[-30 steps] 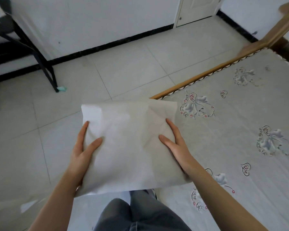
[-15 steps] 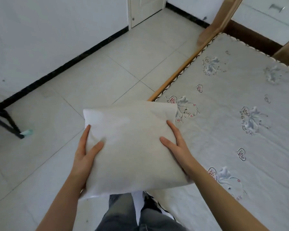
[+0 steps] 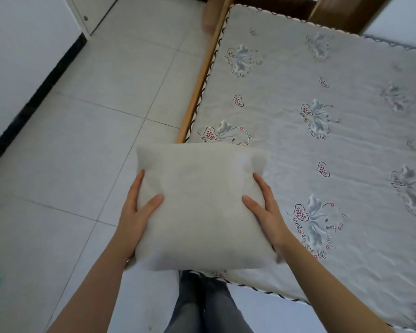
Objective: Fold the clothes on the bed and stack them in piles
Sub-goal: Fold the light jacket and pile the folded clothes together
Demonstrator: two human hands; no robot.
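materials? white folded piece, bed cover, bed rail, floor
Folded white garment: soft matte woven cloth, probably cotton; it sags between the grips.
Bed cover: slightly shiny printed fabric, fine wrinkles, braided edge trim.
Bed rail: light varnished wood, likely.
Floor: pale glazed tile, grout lines.

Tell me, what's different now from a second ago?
The view has swung right from the floor toward the bed, and the folded white cloth now hangs over the mattress corner instead of the tiles. Unchanged: the left hand and right hand still hold its sides, thumbs on top.
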